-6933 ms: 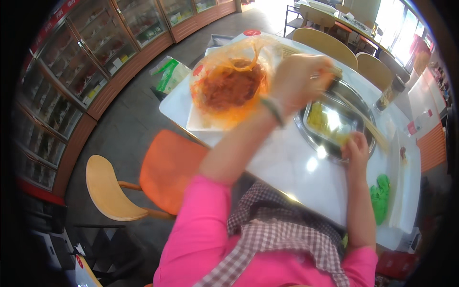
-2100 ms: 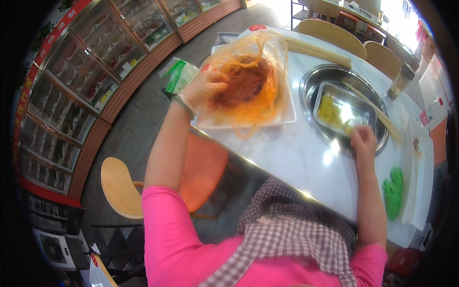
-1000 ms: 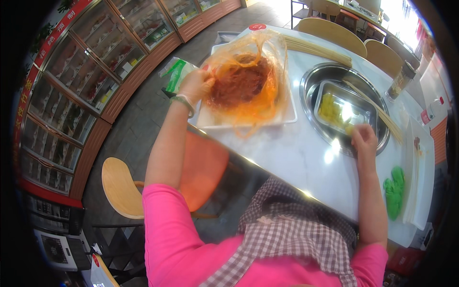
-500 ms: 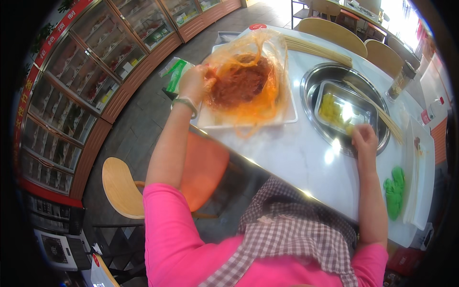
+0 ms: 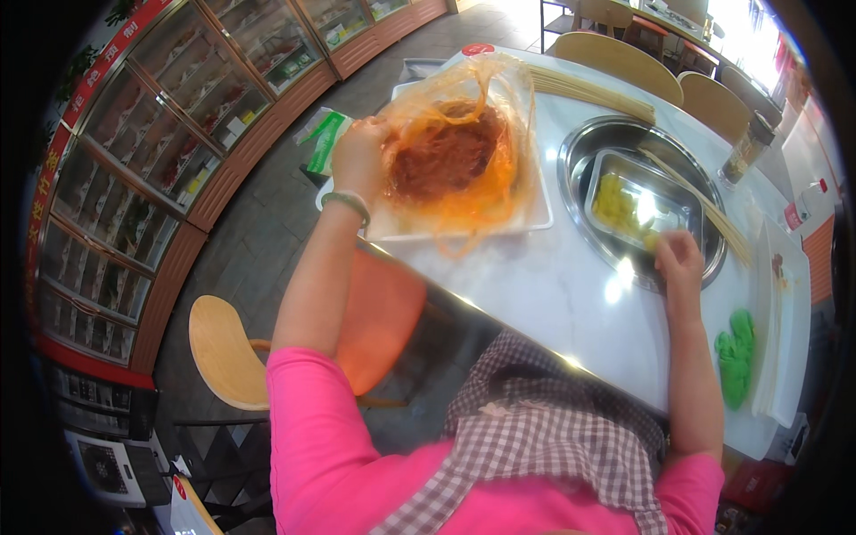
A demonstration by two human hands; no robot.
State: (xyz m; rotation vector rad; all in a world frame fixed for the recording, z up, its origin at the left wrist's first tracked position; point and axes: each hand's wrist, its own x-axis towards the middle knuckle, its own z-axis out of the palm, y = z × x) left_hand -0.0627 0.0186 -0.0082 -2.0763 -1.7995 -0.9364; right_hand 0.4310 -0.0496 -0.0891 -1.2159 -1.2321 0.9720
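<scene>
While your left hand (image 5: 359, 160) is at the left side of the orange plastic bag (image 5: 499, 201), your right hand (image 5: 680, 259) sits well apart from it, at the near side of the metal tray (image 5: 688, 210). Your left fingers are blurred, so whether they grip anything you cannot tell; the red meat (image 5: 446, 160) in the bag lies just to their right, much nearer to that hand than to your right one. Your right fingertips are drawn narrow around what looks like a small yellow piece (image 5: 651, 240). The tray sits inside a round steel basin (image 5: 573, 143), its long axis slanting down toward your right, and thin sticks (image 5: 718, 223) lean across the basin's right side on much the same slant. Between the white tray (image 5: 538, 217) under the bag and the basin, white tabletop (image 5: 535, 285) stretches toward you, down to the table's slanting near edge.
</scene>
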